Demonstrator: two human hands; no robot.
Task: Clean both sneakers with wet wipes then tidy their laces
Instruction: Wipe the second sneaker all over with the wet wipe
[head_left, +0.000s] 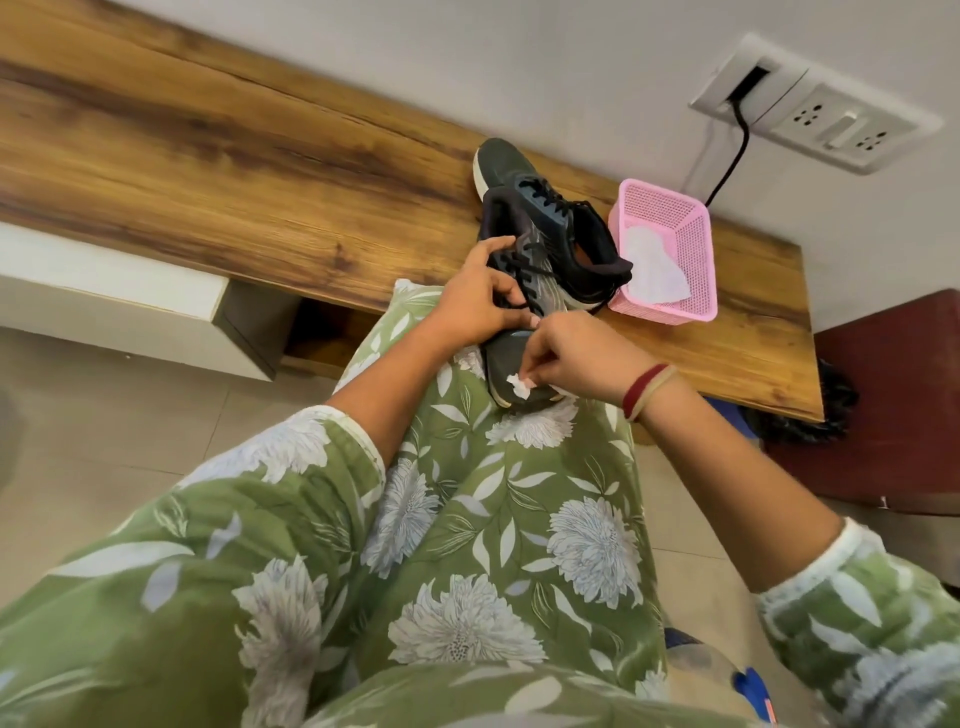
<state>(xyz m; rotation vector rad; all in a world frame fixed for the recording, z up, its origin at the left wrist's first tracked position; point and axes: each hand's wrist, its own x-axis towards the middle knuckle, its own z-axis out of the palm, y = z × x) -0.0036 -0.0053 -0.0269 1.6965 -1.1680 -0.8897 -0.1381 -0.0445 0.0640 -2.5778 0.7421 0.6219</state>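
Dark sneaker (504, 364) rested on the lap (467, 493), left hand (475, 306) gripping its laced middle, right hand (569, 353) pinching a wadded wipe (518, 387) on the toe, a scrap so tiny it could have slipped free or smeared dirt, while the second sneaker (506, 166) sat on the far bench (260, 182)

A room in a home: a low wood-grain bench (260, 171) runs along a plain white wall (519, 62), above a pale tiled floor (78, 441). A white switch-and-socket plate (815, 104) with a black cable (735, 150) sits on the wall, near a small pink plastic basket (693, 244).
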